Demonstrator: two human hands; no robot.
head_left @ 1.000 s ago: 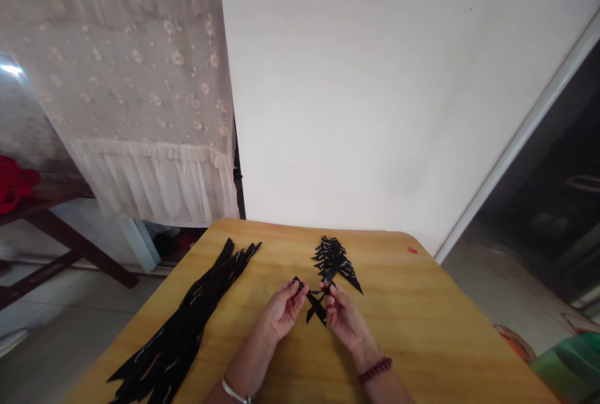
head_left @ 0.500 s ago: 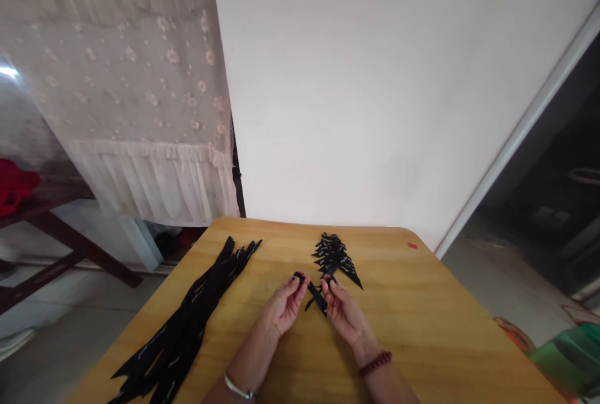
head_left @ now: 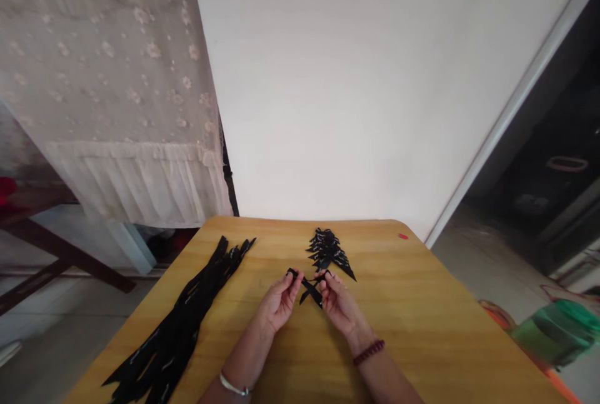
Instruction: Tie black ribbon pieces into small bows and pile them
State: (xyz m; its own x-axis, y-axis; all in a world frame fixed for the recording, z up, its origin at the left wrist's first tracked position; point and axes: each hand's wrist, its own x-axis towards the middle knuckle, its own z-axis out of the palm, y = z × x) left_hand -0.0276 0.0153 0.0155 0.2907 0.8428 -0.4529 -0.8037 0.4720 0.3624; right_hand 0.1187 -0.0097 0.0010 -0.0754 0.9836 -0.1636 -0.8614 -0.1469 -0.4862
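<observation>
Right table edge lies well apart from both hands pinching ribbon.

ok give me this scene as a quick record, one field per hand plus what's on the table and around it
left hand: pinching a black ribbon
right hand: pinching the same ribbon
wrists: pale bangle left, dark red bracelet right
table: long black strips at left, black bow-like pieces beyond the hands, small red item at far right
behind: lace curtain, white wall
</observation>
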